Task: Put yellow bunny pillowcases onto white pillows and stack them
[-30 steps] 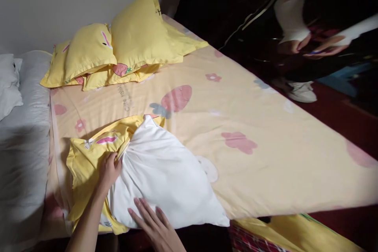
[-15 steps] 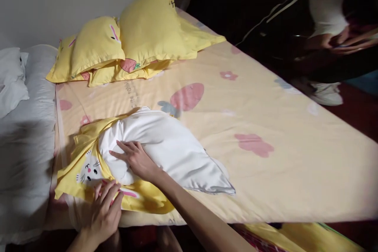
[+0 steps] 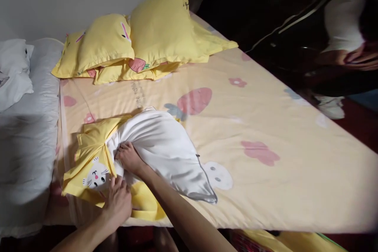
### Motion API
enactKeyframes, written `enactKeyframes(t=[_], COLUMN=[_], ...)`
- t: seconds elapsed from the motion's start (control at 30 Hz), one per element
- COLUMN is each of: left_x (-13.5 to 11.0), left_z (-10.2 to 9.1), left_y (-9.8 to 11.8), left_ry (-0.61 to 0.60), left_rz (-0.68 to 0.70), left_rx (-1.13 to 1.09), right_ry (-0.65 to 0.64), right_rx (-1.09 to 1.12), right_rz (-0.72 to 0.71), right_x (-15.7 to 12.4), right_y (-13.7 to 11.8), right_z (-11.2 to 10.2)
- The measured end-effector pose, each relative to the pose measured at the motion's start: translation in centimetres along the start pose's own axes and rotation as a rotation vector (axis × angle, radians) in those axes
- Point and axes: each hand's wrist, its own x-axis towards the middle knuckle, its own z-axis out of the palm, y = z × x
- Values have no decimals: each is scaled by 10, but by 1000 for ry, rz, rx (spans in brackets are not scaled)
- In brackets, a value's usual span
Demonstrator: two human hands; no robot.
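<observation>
A white pillow (image 3: pixel 165 147) lies on the yellow bed sheet (image 3: pixel 265 126), its left end partly inside a yellow pillowcase (image 3: pixel 91 153) printed with a cat face. My right hand (image 3: pixel 128 157) grips the pillow's near-left end, fingers curled into the white fabric at the pillowcase opening. My left hand (image 3: pixel 118 202) presses on the pillowcase's lower edge, fingers bent over the yellow cloth beside the cat print.
Two filled yellow pillows (image 3: pixel 141 39) are stacked at the bed's head by the wall. A white duvet (image 3: pixel 23 141) lies on the left. Another person (image 3: pixel 348 43) stands at the right on a red floor, hands together near the chest.
My right hand went from lying flat on the pillow to gripping its end at the opening. My left hand shifted up onto the pillowcase's lower edge. The view drifted slightly left.
</observation>
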Motion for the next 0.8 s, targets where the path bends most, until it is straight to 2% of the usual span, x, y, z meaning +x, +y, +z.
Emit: enactKeyframes(t=[0.13,0.23,0.33,0.43,0.5,0.6,0.63,0.67,0.73,0.8], left_x=[3,7,3,-11,-21,-33,-34,-35,-32,-27], left_z=[-18,-22,-11,9,23,43,49,55,64,68], left_y=[16,23,26,30,33,35,36,38,45,52], left_ry=[33,88,152,169,139,70,48,27,0,-14], left_rz=[70,50,-27,-43,16,102,130,163,236,298], left_rx=[-230,-418,-533,-512,-459,-310,-252,-200,-125,-86], right_ry=[23,3,-48,-77,-79,-91,-49,57,391,609], right_rx=[116,287,436,488,553,770,825,829,702,487], right_rz=[84,105,64,-33,-135,-219,-181,-95,203,528], right_x=[9,-1,-28,-62,-86,-119,-128,-135,-141,-137], right_y=[-6,-7,-8,-9,-5,19,34,51,87,117], right_z=[8,18,29,35,26,-12,-30,-47,-73,-79])
